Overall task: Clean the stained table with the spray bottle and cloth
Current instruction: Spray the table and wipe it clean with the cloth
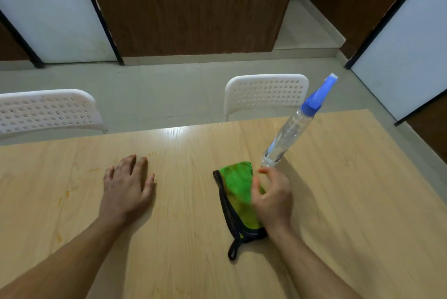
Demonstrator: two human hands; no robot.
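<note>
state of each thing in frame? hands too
left hand: open, flat on the table
right hand: fingers loosely curled over the cloth, holding nothing
green cloth: folded, lying flat
spray bottle: standing by the cloth, not held
table: orange stains at left, unwiped

Left hand (127,186) flat on table (338,177), near orange stains (63,197). Right hand (273,198), fingers loosely curled, over green cloth (235,185). Spray bottle (294,124) just beyond.

On the bench (338,202) the cloth (238,192) lies right of centre, the spray bottle (287,129) just behind it; the left hand (127,187) rests flat well to the cloth's left, two chairs (266,93) beyond the far edge
</note>
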